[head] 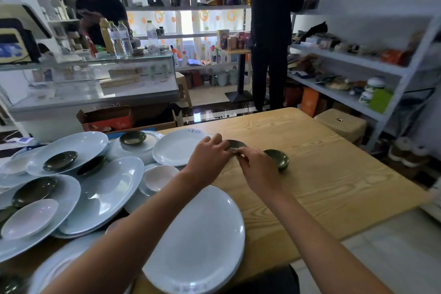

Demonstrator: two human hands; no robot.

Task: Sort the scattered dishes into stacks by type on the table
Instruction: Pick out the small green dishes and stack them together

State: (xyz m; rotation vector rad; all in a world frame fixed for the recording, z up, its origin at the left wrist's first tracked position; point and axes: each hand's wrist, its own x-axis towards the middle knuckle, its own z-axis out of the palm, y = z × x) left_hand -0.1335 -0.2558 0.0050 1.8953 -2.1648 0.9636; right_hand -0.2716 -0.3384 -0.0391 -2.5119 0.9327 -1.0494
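Above the middle of the wooden table (322, 181), my left hand (210, 155) and my right hand (257, 167) both grip one small dark green saucer (236, 143), which is partly hidden by the fingers. A second green saucer (278, 159) rests on the table just right of my right hand. More green saucers (60, 160) (133, 138) lie scattered among large white oval plates (105, 196) on the left. Small white saucers (158, 178) (29, 218) lie in the pile too. A stack of white oval plates (198, 243) sits in front of me.
A round white plate (176, 150) lies behind my left hand. Shelving (346, 59) stands to the right, with a stool (341, 124) beside the table. Two people stand beyond the table, one behind a glass counter (95, 79).
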